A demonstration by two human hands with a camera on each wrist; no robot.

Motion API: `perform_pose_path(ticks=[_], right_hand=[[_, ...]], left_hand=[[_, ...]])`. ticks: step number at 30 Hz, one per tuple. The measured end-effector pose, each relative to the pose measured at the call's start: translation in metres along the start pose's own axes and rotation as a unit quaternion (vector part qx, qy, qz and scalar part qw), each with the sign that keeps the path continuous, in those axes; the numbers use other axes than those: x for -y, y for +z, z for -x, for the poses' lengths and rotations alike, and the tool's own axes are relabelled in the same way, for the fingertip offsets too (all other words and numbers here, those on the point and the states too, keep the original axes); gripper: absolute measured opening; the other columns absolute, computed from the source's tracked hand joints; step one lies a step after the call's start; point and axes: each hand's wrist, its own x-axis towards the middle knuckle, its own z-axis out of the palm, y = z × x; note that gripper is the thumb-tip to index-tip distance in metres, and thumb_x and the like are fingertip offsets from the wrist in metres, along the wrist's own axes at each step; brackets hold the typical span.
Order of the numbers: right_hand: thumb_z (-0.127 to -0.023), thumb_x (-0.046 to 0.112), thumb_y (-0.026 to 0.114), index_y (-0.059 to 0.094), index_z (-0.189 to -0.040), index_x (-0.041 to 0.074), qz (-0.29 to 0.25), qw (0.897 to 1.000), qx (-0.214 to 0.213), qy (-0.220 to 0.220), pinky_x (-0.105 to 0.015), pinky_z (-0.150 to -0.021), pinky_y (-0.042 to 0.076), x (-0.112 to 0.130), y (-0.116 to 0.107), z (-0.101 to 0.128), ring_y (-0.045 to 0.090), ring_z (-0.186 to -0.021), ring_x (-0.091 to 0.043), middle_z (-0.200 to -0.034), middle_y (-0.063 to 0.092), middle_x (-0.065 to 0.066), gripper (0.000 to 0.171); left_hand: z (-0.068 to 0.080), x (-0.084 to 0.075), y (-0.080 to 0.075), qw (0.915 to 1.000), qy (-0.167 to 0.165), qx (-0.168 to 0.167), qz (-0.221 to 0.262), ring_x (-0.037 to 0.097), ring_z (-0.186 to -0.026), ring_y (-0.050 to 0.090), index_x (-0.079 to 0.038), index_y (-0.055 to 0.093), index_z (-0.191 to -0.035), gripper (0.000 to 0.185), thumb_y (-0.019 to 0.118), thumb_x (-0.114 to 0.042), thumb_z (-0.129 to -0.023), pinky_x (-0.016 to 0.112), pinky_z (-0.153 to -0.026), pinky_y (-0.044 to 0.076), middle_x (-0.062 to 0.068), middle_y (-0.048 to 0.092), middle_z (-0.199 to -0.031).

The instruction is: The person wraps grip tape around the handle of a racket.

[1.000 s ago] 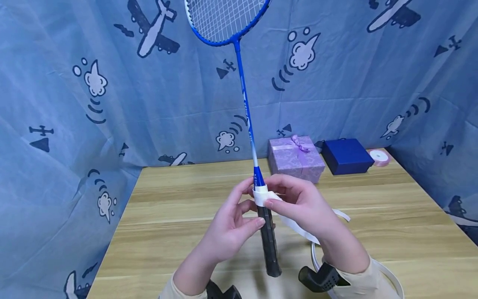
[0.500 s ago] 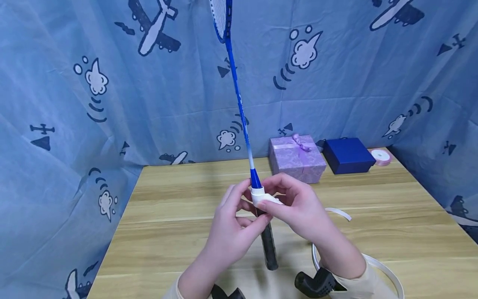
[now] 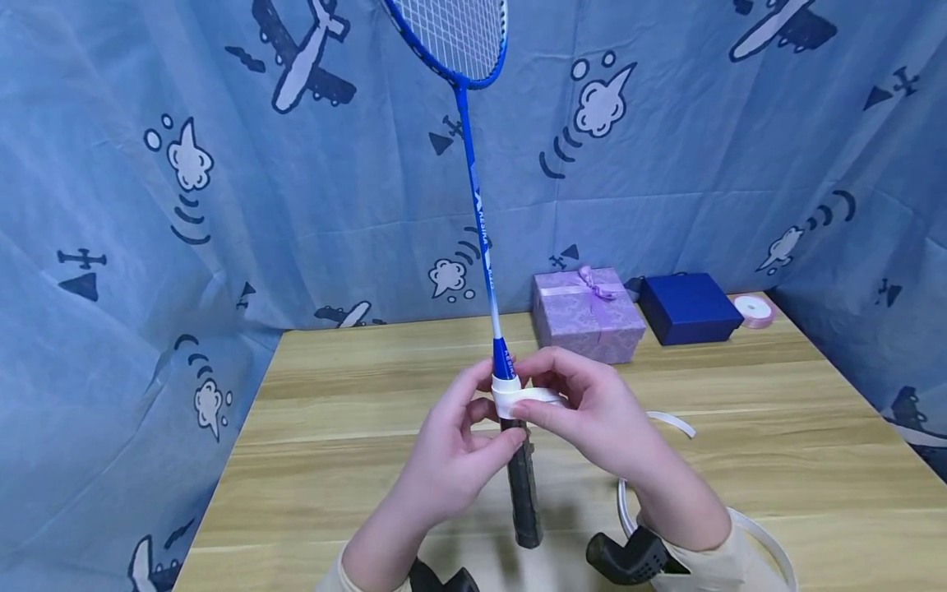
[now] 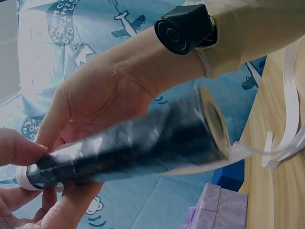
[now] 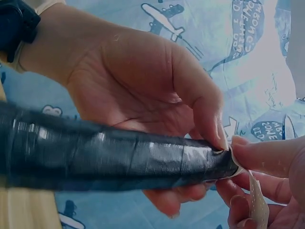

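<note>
Turned since half a second ago: racket point(image 3: 481, 205) strings face forward again at frame centre, upright above the surface point(image 3: 355, 411). Left hand point(image 3: 451, 456) fingers curled round black handle point(image 3: 521, 493); right hand point(image 3: 592, 411) pinching white tape point(image 3: 518, 396) at handle top.

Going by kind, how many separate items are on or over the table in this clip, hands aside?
Badminton racket: 1
White grip tape: 1
Gift boxes: 2, the purple gift box and the dark blue box
Pink ribbon roll: 1
Total: 5
</note>
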Motion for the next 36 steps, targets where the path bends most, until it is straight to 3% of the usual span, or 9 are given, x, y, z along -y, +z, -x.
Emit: perform_pose_path(ticks=[10, 16, 23, 26, 28, 31, 34, 36], right_hand=[[-0.09, -0.004, 0.075, 0.07, -0.117, 0.001, -0.017, 1.0, 0.004, -0.023, -0.025, -0.072, 0.058, -0.002, -0.0017, 0.0003, 0.067, -0.085, -0.017, -0.109, 0.07, -0.01, 0.029], [-0.089, -0.002, 0.077, 0.07, -0.114, 0.003, -0.008, 1.0, 0.004, -0.015, -0.024, -0.074, 0.059, -0.0006, -0.0022, 0.0009, 0.067, -0.085, -0.017, -0.109, 0.071, -0.011, 0.027], [-0.09, -0.002, 0.076, 0.068, -0.12, -0.004, -0.031, 0.999, 0.008, 0.015, -0.024, -0.079, 0.061, 0.0024, -0.0016, 0.0023, 0.07, -0.092, -0.013, -0.122, 0.07, -0.022, 0.031], [-0.091, -0.003, 0.074, 0.068, -0.119, -0.007, -0.039, 0.999, 0.007, 0.005, -0.025, -0.078, 0.061, 0.0035, -0.0005, 0.0031, 0.071, -0.092, -0.012, -0.12, 0.07, -0.025, 0.03], [-0.09, -0.004, 0.074, 0.068, -0.117, -0.006, -0.035, 0.999, 0.004, -0.002, -0.025, -0.076, 0.061, 0.0036, 0.0007, 0.0029, 0.071, -0.089, -0.012, -0.115, 0.071, -0.023, 0.028], [-0.09, -0.003, 0.075, 0.069, -0.114, -0.004, -0.024, 1.0, -0.005, -0.006, -0.025, -0.075, 0.061, 0.0027, 0.0023, 0.0023, 0.071, -0.086, -0.013, -0.107, 0.072, -0.019, 0.025], [-0.09, -0.001, 0.076, 0.069, -0.113, -0.002, -0.013, 1.0, -0.013, 0.0, -0.026, -0.073, 0.061, 0.0012, 0.0038, 0.0017, 0.071, -0.085, -0.014, -0.103, 0.073, -0.015, 0.024], [-0.09, 0.0, 0.077, 0.07, -0.113, -0.001, -0.006, 1.0, -0.017, 0.005, -0.026, -0.072, 0.061, 0.0001, 0.0051, 0.001, 0.07, -0.085, -0.014, -0.103, 0.073, -0.014, 0.024]], left_hand=[[-0.0005, -0.0009, -0.0018, 0.9973, 0.02, 0.043, 0.056, 0.029, -0.111, 0.062, -0.012, 0.04, -0.157, 0.072, 0.056, 0.018, -0.094, 0.046, -0.089, 0.062, 0.023, 0.043, -0.141], [-0.0002, 0.0005, -0.0026, 0.9948, 0.027, 0.064, 0.075, 0.035, -0.118, 0.061, -0.013, 0.036, -0.16, 0.074, 0.051, 0.019, -0.095, 0.049, -0.089, 0.062, 0.021, 0.036, -0.14], [-0.0013, 0.0048, -0.007, 0.9862, 0.079, 0.105, 0.101, 0.048, -0.122, 0.055, -0.006, 0.031, -0.161, 0.073, 0.049, 0.021, -0.095, 0.052, -0.091, 0.061, 0.027, 0.028, -0.142], [-0.0019, 0.0052, -0.0084, 0.9836, 0.093, 0.118, 0.099, 0.047, -0.122, 0.055, -0.005, 0.029, -0.161, 0.073, 0.048, 0.021, -0.096, 0.051, -0.091, 0.061, 0.028, 0.027, -0.144], [-0.0018, 0.0048, -0.008, 0.9848, 0.092, 0.112, 0.095, 0.044, -0.119, 0.057, -0.005, 0.03, -0.161, 0.073, 0.05, 0.02, -0.095, 0.051, -0.089, 0.061, 0.027, 0.027, -0.144], [-0.0006, 0.0026, -0.0048, 0.9933, 0.056, 0.072, 0.072, 0.034, -0.115, 0.061, -0.011, 0.037, -0.16, 0.075, 0.059, 0.016, -0.094, 0.048, -0.084, 0.063, 0.022, 0.033, -0.142], [0.0011, -0.0004, -0.0008, 0.9999, 0.004, 0.01, -0.008, 0.024, -0.105, 0.062, -0.026, 0.044, -0.157, 0.077, 0.072, 0.005, -0.091, 0.036, -0.071, 0.065, 0.011, 0.044, -0.133], [0.0018, -0.0022, 0.0011, 0.9969, -0.02, -0.026, -0.072, 0.021, -0.099, 0.062, -0.031, 0.048, -0.154, 0.078, 0.078, -0.002, -0.088, 0.03, -0.064, 0.064, 0.005, 0.05, -0.123]])
